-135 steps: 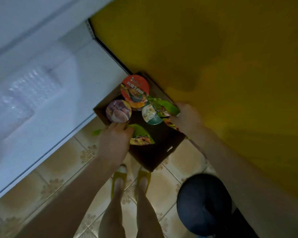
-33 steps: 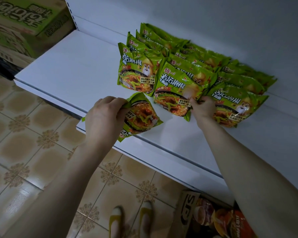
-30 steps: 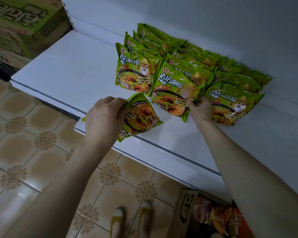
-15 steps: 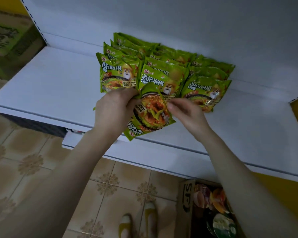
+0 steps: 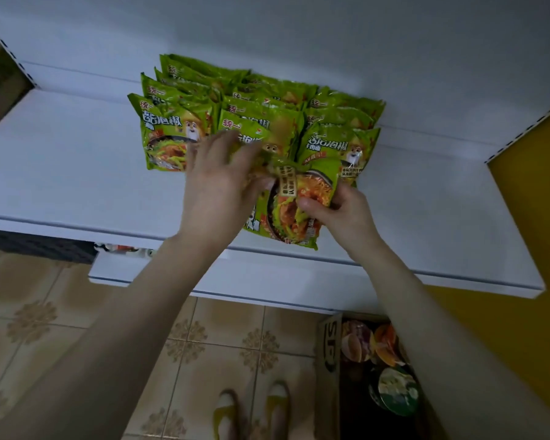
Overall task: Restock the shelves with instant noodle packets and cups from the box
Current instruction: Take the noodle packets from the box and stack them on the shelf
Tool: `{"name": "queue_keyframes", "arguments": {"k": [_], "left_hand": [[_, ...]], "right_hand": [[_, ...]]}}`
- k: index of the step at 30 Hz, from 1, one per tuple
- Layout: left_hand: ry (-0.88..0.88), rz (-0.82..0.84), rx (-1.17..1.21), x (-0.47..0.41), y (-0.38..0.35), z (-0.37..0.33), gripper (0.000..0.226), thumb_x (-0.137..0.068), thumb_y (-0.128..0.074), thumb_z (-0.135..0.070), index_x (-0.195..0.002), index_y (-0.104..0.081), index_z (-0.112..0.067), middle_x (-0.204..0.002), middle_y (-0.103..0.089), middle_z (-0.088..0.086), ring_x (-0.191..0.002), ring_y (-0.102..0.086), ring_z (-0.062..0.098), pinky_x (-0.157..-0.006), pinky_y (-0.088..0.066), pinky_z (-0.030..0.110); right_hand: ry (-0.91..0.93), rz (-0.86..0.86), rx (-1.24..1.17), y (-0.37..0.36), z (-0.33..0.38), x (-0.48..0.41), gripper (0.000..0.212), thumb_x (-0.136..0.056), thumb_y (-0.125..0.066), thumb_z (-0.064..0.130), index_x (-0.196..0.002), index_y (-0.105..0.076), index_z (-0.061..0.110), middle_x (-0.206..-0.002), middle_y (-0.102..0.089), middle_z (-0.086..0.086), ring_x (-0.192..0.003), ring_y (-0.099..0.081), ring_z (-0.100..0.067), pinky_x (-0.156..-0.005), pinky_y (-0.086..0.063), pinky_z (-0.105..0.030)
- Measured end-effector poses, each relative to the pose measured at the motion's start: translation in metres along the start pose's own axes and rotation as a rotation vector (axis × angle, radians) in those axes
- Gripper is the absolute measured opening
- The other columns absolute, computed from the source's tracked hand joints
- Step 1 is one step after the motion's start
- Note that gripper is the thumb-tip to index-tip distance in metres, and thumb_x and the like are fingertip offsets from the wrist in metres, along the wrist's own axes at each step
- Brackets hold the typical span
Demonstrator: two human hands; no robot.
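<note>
Shelf [image 5: 77, 173]: white, long. Its left and right stretches carry nothing that I can see.

Packet rows [image 5: 337, 144]: three green rows side by side at the middle of the shelf's back edge, each several packets deep and leaning back toward the rear wall. This part of the restock looks largely done.

Box [image 5: 329, 350]: on the floor below the shelf's front edge, toward its right end, flap up.

Left hand [image 5: 216, 185]: blurred. My fingers [image 5: 223, 144] are stretched out and spread, lying against the front of the middle row. I judge they are pressing it back to make room.

Right hand [image 5: 340, 214]: thumb and fingers pinch the right side of the loose packet [image 5: 296, 211].

Loose packet: tilted, near the shelf's front edge, in front of the middle and right rows, not yet stood in line.

Cups [image 5: 394, 392]: several lids show inside the box and none on the shelf, so the cup half of the job looks untouched.
</note>
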State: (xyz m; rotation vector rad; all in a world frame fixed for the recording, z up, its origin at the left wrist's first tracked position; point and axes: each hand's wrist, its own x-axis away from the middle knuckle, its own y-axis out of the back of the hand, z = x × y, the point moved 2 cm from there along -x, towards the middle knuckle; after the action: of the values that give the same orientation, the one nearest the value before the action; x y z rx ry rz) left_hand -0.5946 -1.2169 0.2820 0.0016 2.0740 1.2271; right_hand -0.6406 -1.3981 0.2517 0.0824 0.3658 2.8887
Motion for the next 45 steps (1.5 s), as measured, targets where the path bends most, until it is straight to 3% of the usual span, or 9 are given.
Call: {"name": "queue_keyframes", "arguments": {"k": [7, 11, 19, 23, 26, 30, 36, 41, 45], "left_hand": [[1.12, 0.118, 0.681, 0.059, -0.023, -0.016, 0.076, -0.08, -0.068, -0.038, -0.141, -0.03, -0.009, -0.139, -0.042, 0.011, -0.123, -0.043, 0.02, -0.097, -0.037, 0.033], [1.306, 0.107, 1.159, 0.064, -0.043, -0.041, 0.075, -0.081, -0.067, -0.033, -0.141, -0.026, -0.016, -0.132, -0.049, 0.014, -0.114, -0.053, 0.025, -0.093, -0.044, 0.04], [1.163, -0.101, 1.311, 0.049, -0.047, -0.05, 0.053, -0.086, -0.062, -0.008, -0.132, -0.038, -0.017, -0.117, -0.058, 0.018, -0.097, -0.064, 0.028, -0.068, -0.059, 0.032], [1.045, -0.069, 1.156, 0.047, -0.046, -0.039, 0.053, -0.087, -0.06, -0.004, -0.133, -0.038, -0.018, -0.105, -0.059, 0.009, -0.1, -0.062, 0.029, -0.073, -0.058, 0.038], [0.924, 0.013, 1.059, 0.045, -0.048, -0.034, 0.052, -0.089, -0.056, 0.001, -0.134, -0.037, -0.016, -0.099, -0.058, 0.003, -0.086, -0.061, 0.015, -0.062, -0.056, 0.02], [0.833, 0.124, 1.022, 0.042, -0.058, -0.037, 0.051, -0.09, -0.054, 0.001, -0.134, -0.037, -0.019, -0.106, -0.055, 0.002, -0.084, -0.059, 0.008, -0.062, -0.055, 0.016], [0.792, 0.135, 0.976, 0.032, -0.094, -0.037, 0.052, -0.088, -0.06, -0.007, -0.134, -0.039, -0.019, -0.118, -0.057, 0.01, -0.101, -0.059, 0.022, -0.07, -0.056, 0.02], [0.606, 0.106, 0.477, 0.037, -0.126, -0.034, 0.056, -0.091, -0.056, -0.032, -0.137, -0.04, -0.005, -0.134, -0.051, 0.014, -0.125, -0.046, 0.027, -0.101, -0.036, 0.027], [0.489, 0.564, -0.024, 0.054, -0.164, -0.024, 0.069, -0.093, -0.037, -0.051, -0.147, -0.018, -0.012, -0.154, -0.014, 0.017, -0.143, -0.008, 0.032, -0.112, -0.01, 0.055]], "right_hand": [[-0.213, -0.044, -0.418, 0.022, -0.014, 0.001, 0.041, -0.086, -0.062, 0.011, -0.125, -0.053, 0.012, -0.118, -0.063, -0.008, -0.107, -0.063, -0.023, -0.078, -0.057, -0.037], [-0.276, 0.02, -0.55, 0.017, -0.013, 0.002, 0.041, -0.089, -0.058, 0.011, -0.129, -0.05, 0.011, -0.122, -0.062, -0.009, -0.109, -0.062, -0.024, -0.079, -0.057, -0.036], [-0.338, 0.133, -0.497, 0.029, -0.014, -0.003, 0.044, -0.086, -0.061, 0.022, -0.128, -0.05, 0.017, -0.122, -0.064, -0.004, -0.109, -0.063, -0.021, -0.087, -0.054, -0.035], [-0.237, -0.137, -0.236, 0.056, -0.015, -0.014, 0.028, -0.083, -0.067, 0.017, -0.107, -0.054, 0.019, -0.111, -0.065, -0.003, -0.097, -0.062, -0.012, -0.083, -0.044, -0.028], [-0.166, -0.142, -0.105, 0.068, -0.016, -0.027, 0.059, -0.08, -0.071, 0.017, -0.13, -0.042, 0.011, -0.123, -0.057, -0.013, -0.108, -0.059, -0.018, -0.085, -0.046, -0.023], [-0.178, 0.129, 0.002, 0.064, -0.02, -0.038, 0.037, -0.082, -0.068, 0.014, -0.118, -0.057, 0.016, -0.113, -0.066, -0.004, -0.1, -0.064, -0.014, -0.09, -0.051, -0.038], [-0.222, 0.017, -0.093, 0.068, -0.049, -0.04, 0.034, -0.083, -0.066, 0.009, -0.117, -0.06, 0.007, -0.111, -0.066, -0.008, -0.104, -0.063, -0.024, -0.094, -0.05, -0.048], [-0.203, -0.158, -0.07, 0.086, -0.067, -0.058, 0.023, -0.081, -0.069, 0.009, -0.104, -0.067, 0.01, -0.104, -0.069, -0.011, -0.101, -0.065, -0.025, -0.092, -0.051, -0.049], [-0.158, -0.231, -0.019, 0.095, -0.074, -0.085, 0.017, -0.082, -0.067, 0.01, -0.099, -0.066, 0.014, -0.093, -0.066, -0.002, -0.092, -0.063, -0.017, -0.088, -0.05, -0.039]]}}
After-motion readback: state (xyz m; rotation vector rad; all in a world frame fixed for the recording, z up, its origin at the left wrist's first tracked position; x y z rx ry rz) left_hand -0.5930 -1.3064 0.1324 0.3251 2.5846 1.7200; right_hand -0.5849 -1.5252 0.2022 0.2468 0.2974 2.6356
